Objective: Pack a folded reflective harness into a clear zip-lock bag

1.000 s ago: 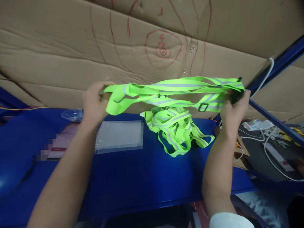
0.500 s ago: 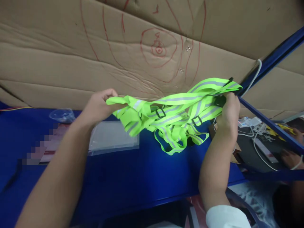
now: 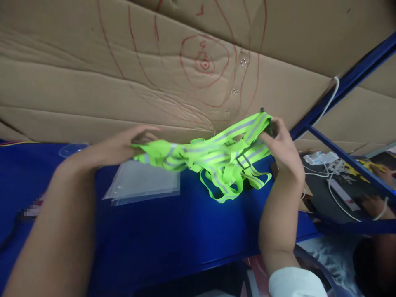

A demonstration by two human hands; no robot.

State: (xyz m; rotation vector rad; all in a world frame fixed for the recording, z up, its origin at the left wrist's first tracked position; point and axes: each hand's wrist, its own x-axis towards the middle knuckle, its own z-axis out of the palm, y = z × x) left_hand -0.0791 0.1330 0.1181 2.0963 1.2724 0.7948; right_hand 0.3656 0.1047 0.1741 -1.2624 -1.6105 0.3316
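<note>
A bundle of neon green straps [image 3: 216, 154] with grey reflective stripes and black buckles stretches between my hands above the blue table [image 3: 185, 231]. My left hand [image 3: 133, 142] is closed round the bundle's left end, its fingers slightly blurred. At the upper right end, my right hand [image 3: 280, 140] grips the straps near a black buckle. Loose loops hang below the middle. Clear plastic bags [image 3: 147, 179] lie flat on the table, partly behind my left forearm and the straps.
Cardboard [image 3: 154, 95] with red markings stands behind the table. A blue metal frame [image 3: 349, 88] with a white cable rises at the right. Beyond it, another person's hand [image 3: 375, 206] rests near a dark surface with cables and yellow items.
My right hand has moved left and slightly down with its end of the straps. My left hand has shifted slightly left and down, and the straps between them hang more bunched.
</note>
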